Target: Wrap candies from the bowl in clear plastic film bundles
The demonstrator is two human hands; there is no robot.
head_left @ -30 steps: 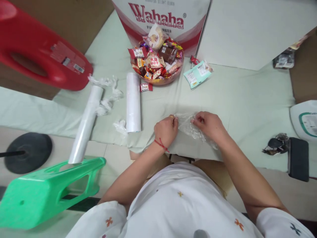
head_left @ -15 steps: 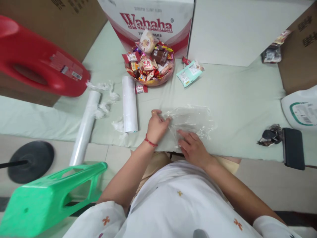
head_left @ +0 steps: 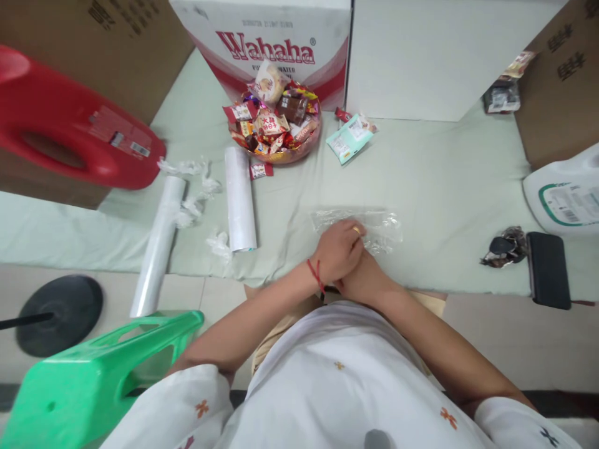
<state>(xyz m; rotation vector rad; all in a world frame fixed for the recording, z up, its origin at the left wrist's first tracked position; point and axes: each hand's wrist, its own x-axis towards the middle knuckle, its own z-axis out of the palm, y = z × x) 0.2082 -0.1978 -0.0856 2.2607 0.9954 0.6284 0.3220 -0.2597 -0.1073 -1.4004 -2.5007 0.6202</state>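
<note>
A thin clear plastic bag [head_left: 384, 226] lies flattened and creased on the pale green cloth in front of me. My left hand [head_left: 339, 251], with a ring and a red string bracelet, is closed at the near side of the bag, its fingers bent over the film. It crosses over my right hand [head_left: 367, 279], which sits close against it by the table's front edge. The fingers of my right hand are mostly hidden beneath the left one.
Behind the bag stand a bowl [head_left: 306, 146] of wrapped sweets and a teal packet [head_left: 350, 138]. Two white rolls [head_left: 241, 199] and crumpled film [head_left: 219, 246] lie left, near a red jug [head_left: 126, 146]. Keys [head_left: 505, 248], a phone [head_left: 548, 269] and a white bottle [head_left: 564, 193] are right.
My left hand has moved right across the bag and now overlaps my right hand. The bag looks flatter and smaller. The view has shifted slightly.
</note>
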